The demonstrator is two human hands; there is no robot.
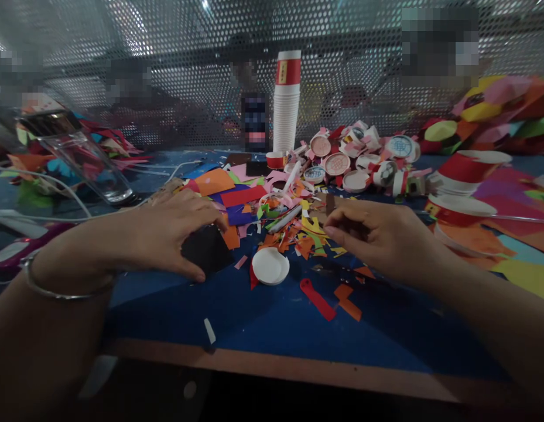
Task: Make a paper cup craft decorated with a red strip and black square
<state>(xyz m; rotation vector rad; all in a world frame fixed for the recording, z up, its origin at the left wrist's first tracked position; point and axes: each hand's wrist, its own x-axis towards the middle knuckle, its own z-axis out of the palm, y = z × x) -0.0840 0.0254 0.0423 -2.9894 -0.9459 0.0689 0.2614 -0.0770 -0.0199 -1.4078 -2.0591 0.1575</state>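
My left hand (166,228) hovers low at the left, its thumb and fingers spread apart over a piece of black paper (210,249). To the right, my right hand (381,237) has its thumb and forefinger drawn together beside the heap of scraps; whatever may be between them is too small to make out. A small white paper cup (270,266) with a bit of red at its side lies between the hands, touched by neither. Nearer me are a red paper strip (318,299) and a bent orange paper piece (348,302).
Coloured paper scraps (313,240) cover the middle of the blue table (263,328). Behind rise a tall cup stack (286,120) and a pile of cut cup pieces (337,164). A glass bottle (89,161) and cables stand left; red-white cups (462,176) are right. A perforated metal screen (184,35) closes the back.
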